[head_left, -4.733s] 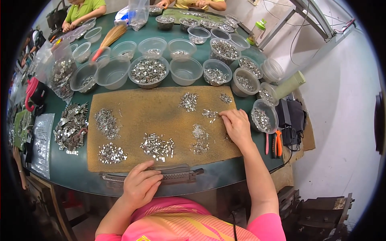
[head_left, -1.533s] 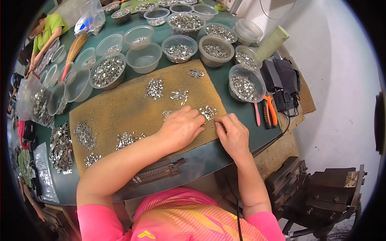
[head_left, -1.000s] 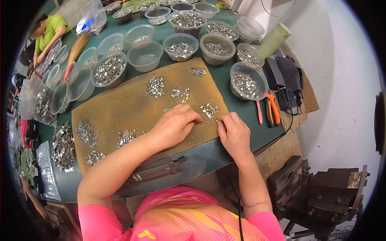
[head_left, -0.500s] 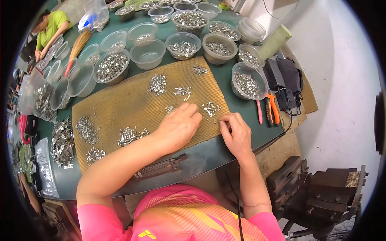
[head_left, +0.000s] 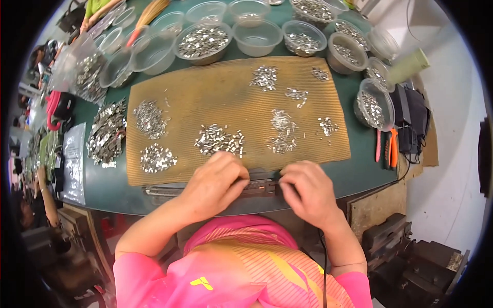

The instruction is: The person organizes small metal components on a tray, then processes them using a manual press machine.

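My left hand (head_left: 218,179) is closed, thumb against curled fingers, over the mat's front edge beside a pile of small silvery metal pieces (head_left: 213,139). Whatever its fingertips hold is hidden. My right hand (head_left: 309,192) is curled at the right end of a long dark metal fixture (head_left: 262,189), and I cannot make out what is in its fingers. The fixture lies along the front of the table, partly behind my left hand. On the brown ribbed mat (head_left: 205,92) sit several more heaps, among them thin pin-like pieces (head_left: 282,123) and small bits (head_left: 327,126).
Clear plastic bowls (head_left: 257,37), several holding metal parts, line the back of the green table (head_left: 110,187). Orange-handled pliers (head_left: 394,149) lie at the right. A heap of metal strips (head_left: 107,133) and a plastic bag (head_left: 74,161) are left. Another person's arm shows at the upper left.
Both hands have drawn back from the small heaps on the mat's right side to the fixture at the front edge. The whole view has swung left.
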Demonstrator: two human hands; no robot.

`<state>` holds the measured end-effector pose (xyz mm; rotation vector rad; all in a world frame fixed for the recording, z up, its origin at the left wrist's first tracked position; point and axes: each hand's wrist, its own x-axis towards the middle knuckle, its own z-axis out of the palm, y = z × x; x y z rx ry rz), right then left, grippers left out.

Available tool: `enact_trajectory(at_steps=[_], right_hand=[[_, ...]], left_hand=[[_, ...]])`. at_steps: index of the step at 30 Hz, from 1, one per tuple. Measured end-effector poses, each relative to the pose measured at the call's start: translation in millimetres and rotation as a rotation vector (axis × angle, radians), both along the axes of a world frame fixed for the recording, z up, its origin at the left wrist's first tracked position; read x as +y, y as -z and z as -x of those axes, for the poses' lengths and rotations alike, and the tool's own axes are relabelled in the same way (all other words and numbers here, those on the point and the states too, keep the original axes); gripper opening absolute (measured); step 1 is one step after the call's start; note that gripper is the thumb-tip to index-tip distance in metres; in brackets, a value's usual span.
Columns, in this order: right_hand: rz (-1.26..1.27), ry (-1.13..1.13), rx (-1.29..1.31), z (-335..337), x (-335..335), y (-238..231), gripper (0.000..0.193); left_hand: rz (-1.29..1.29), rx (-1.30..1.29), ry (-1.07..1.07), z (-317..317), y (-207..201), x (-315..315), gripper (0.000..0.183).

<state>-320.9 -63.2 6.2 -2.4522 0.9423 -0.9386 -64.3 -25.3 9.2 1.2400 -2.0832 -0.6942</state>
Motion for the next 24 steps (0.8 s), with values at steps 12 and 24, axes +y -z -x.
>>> enact_trajectory(at_steps=[12, 24], right_hand=[[0.053, -0.186, 0.184, -33.4, 11.1, 3.1, 0.022], [-0.093, 0.184, 0.011, 28.2, -9.9, 0.8, 0.015]], left_hand=[[0.199, -0.086, -0.053, 13.2, 20.1, 26.0, 0.019], [0.16, -0.036, -0.091, 20.7, 13.3, 19.1, 0.019]])
